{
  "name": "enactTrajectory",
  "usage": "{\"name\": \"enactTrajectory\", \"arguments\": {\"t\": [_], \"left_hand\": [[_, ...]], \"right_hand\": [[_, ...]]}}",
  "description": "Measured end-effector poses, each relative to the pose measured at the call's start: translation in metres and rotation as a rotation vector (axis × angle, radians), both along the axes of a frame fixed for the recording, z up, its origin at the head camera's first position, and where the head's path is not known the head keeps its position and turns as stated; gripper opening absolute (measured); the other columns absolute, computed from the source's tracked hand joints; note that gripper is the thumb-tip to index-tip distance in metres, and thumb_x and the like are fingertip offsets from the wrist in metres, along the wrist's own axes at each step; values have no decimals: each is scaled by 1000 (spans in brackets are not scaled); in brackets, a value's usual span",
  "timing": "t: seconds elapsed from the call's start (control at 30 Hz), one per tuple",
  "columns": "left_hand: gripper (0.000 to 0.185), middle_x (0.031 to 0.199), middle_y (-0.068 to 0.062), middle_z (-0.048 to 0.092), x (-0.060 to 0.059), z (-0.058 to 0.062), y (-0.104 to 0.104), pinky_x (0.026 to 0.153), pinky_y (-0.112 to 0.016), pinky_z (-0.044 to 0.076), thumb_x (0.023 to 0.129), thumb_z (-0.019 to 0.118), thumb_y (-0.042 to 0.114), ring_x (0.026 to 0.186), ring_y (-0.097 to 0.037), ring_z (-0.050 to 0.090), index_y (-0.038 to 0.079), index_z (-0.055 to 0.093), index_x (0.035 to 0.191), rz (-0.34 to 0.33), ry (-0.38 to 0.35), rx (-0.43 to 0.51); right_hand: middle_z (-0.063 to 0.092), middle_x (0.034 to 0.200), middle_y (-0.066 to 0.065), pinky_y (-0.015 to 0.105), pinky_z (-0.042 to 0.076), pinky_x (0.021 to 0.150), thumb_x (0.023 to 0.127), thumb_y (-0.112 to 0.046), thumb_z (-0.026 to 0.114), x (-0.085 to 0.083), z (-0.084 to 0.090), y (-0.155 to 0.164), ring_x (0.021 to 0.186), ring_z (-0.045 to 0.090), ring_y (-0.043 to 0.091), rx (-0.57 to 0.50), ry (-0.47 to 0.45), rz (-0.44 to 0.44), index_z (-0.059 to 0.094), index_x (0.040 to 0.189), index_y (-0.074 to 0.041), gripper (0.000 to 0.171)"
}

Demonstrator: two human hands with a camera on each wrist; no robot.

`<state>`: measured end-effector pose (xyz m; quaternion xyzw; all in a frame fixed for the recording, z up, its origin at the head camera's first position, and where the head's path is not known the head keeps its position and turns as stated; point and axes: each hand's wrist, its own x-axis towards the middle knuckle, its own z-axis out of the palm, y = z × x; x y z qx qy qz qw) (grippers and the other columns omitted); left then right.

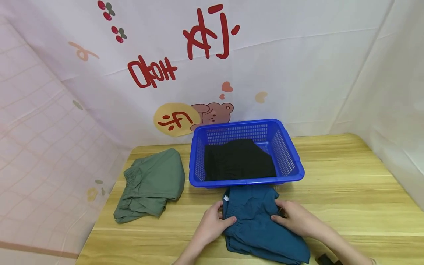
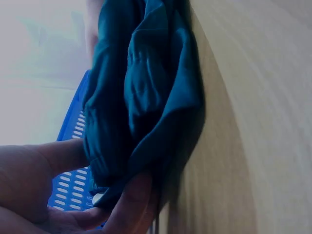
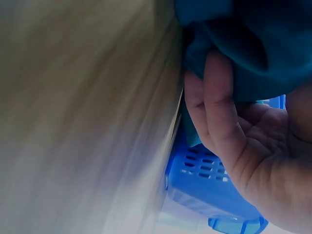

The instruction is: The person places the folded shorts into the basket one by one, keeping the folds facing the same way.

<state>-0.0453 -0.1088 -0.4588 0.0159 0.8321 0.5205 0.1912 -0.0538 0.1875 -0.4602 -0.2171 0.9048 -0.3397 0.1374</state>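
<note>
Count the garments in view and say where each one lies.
3: a black garment in the blue basket, a green garment left of it on the table, and a teal garment held in front. More may lie underneath.

A light wooden table with a pale plank grain fills the foreground. Behind it hangs a white cloth backdrop printed with red lettering, small hearts and a cartoon bear beside a yellow circle — creased in places. On the left a pink sheet carries a faint grid pattern (plus a few small leaf marks). The light is even and soft.
</note>
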Motion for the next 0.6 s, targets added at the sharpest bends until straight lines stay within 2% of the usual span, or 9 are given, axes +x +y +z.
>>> {"name": "enactTrajectory", "arguments": {"t": [0.1,0.2,0.33,0.5,0.6], "left_hand": [[68,120,-22,71,-3,-2,0,90,-49,63,93,79,21,104,-29,74,-11,50,144,39,12,16],[73,117,-20,71,-5,-4,0,89,-48,63,93,79,26,101,-25,71,-11,47,148,80,28,-6],[73,115,-20,73,-5,-6,1,88,-48,62,92,80,27,102,-25,71,-11,49,147,98,50,-20],[68,124,-23,72,-2,-7,2,97,-56,59,90,81,26,112,-32,70,-10,54,142,102,74,-47],[69,133,-26,68,-1,-4,2,106,-61,54,90,81,27,122,-37,66,-10,55,142,107,63,-52]], "right_hand": [[44,72,-11,20,34,59,97,-24,74,-1,2,-3,66,40,-2,-7,5,0,56,87,-15,23],[46,73,-10,20,36,59,97,-24,74,-2,2,-4,66,42,-2,-34,-9,-13,57,88,-14,22],[54,77,-8,20,41,61,97,-24,74,-2,3,-5,70,49,-1,-63,-42,-28,59,91,-12,20],[63,82,-5,20,48,64,98,-22,73,-4,3,-6,75,59,2,-115,-79,-27,63,94,-10,17],[64,81,-6,20,49,63,98,-21,73,-3,2,-7,75,60,-1,-146,-70,-22,63,92,-10,16]]}}
